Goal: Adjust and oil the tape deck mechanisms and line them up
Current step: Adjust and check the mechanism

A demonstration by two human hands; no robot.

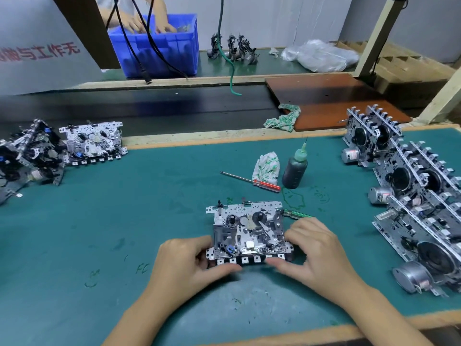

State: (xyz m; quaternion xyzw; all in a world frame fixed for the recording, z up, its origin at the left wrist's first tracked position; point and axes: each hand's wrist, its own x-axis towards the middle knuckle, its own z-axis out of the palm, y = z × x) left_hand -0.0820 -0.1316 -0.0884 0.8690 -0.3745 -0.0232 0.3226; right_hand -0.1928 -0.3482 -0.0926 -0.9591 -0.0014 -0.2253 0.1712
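A metal tape deck mechanism (247, 233) lies flat on the green mat (124, 221) in front of me. My left hand (184, 263) grips its left side, thumb under the row of front keys. My right hand (316, 253) grips its right side, thumb at the front keys too. A dark oil bottle (294, 168) with a green needle tip stands upright behind it. A red-handled screwdriver (252, 180) lies beside the bottle. A green-handled tool (296, 214) pokes out from behind the mechanism's right end.
A row of mechanisms (411, 196) stands on edge along the right. More mechanisms (94, 143) lie piled at the far left. Rags (266, 166) (283, 118) lie nearby. Beyond a dark conveyor (149, 108), another person's hands (147, 23) reach into a blue crate (159, 48).
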